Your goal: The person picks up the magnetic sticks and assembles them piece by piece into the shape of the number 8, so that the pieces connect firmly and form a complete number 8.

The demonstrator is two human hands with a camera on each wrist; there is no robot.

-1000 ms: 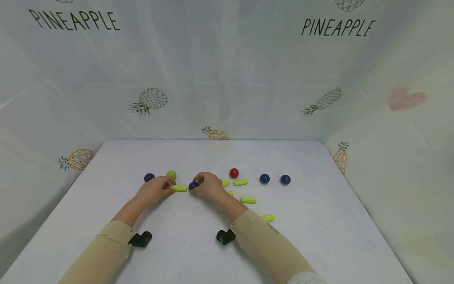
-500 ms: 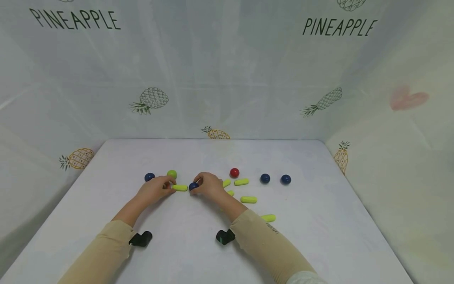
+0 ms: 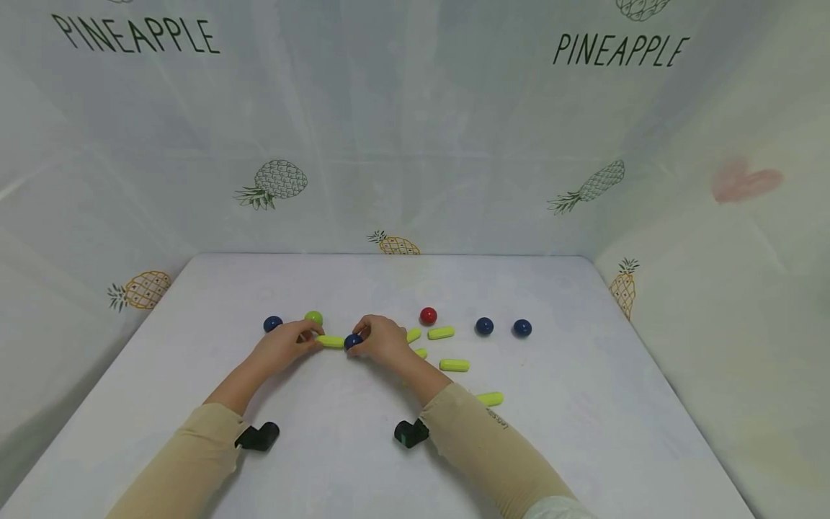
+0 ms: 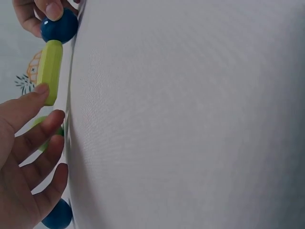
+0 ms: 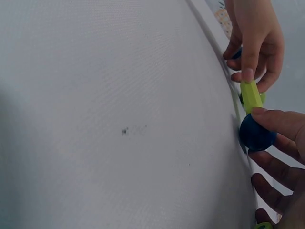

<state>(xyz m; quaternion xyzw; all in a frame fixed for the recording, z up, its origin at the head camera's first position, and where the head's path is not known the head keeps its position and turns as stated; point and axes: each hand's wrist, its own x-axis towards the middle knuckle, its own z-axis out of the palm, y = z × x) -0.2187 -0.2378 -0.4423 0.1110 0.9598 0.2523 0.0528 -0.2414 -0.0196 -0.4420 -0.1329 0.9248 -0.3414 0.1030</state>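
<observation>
My left hand pinches one end of a yellow-green faceted rod low over the white table. A dark blue ball is held between the thumb and fingers of my right hand. In both wrist views the rod and the ball meet end to end. Just behind the left hand sit a green ball and another blue ball, partly covered by it in the left wrist view.
Right of the hands lie several yellow-green rods, some partly covered by the right arm. A red ball and two blue balls stand farther right on the white table. Printed cloth hangs behind.
The rod in my left hand has moved slightly right and up, closing the small gap to the blue ball. My right hand has stayed nearly still.
</observation>
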